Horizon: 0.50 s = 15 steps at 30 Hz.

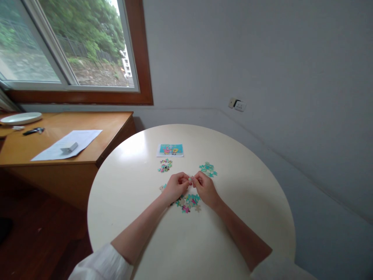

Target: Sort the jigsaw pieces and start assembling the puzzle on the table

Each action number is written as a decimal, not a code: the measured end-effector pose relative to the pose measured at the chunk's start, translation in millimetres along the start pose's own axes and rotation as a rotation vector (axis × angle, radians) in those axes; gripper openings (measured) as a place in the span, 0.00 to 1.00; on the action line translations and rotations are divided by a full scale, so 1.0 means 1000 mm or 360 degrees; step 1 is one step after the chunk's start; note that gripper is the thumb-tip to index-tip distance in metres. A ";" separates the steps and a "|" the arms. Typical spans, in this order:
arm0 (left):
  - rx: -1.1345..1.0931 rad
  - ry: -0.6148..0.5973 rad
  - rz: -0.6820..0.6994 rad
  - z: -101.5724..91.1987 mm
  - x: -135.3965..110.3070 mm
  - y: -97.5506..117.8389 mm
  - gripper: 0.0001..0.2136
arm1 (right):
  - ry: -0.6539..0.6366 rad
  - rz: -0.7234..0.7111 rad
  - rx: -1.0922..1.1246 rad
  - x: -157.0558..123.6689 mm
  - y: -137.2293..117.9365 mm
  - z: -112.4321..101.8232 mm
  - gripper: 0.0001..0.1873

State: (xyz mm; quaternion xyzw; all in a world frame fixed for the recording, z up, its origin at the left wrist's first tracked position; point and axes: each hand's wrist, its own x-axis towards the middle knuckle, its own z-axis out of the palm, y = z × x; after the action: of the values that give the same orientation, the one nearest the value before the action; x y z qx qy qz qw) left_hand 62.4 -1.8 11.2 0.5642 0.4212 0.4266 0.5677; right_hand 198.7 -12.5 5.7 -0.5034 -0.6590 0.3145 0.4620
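My left hand (175,186) and my right hand (204,187) meet over a round cream table (140,217), fingers curled and pinched together on small jigsaw pieces (190,179) held between them. Under the hands lies a heap of loose puzzle pieces (188,202) in teal, pink and beige. A small cluster of pieces (165,165) lies further out to the left, and a teal cluster (208,169) to the right. Beyond them lies a small reference picture card (170,149) with cartoon figures.
A wooden desk (96,155) stands to the left under a window, carrying a sheet of paper (68,144), a small grey object (69,148), a white plate (21,118) and a dark tool (33,131). A wall socket (237,104) sits on the grey wall.
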 end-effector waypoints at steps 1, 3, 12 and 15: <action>0.0020 0.0004 0.0005 -0.001 0.000 -0.001 0.12 | -0.0020 0.0010 0.0030 0.000 0.000 0.000 0.12; 0.0060 0.0024 0.0028 -0.002 0.001 -0.001 0.12 | -0.0052 0.0015 0.0101 0.000 0.001 0.001 0.11; 0.0052 0.0001 0.0066 -0.006 0.000 0.003 0.13 | -0.0181 0.0019 0.0337 0.001 0.008 0.002 0.07; 0.0047 0.0017 0.0069 -0.007 0.000 0.003 0.14 | -0.0219 0.0043 0.0410 0.001 0.008 0.002 0.06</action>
State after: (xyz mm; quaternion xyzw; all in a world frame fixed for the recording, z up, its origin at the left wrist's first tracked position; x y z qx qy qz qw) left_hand 55.3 0.2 14.0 0.5792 0.4182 0.4354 0.5477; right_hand 200.2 -8.6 -1.8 -0.4261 -0.6363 0.4365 0.4723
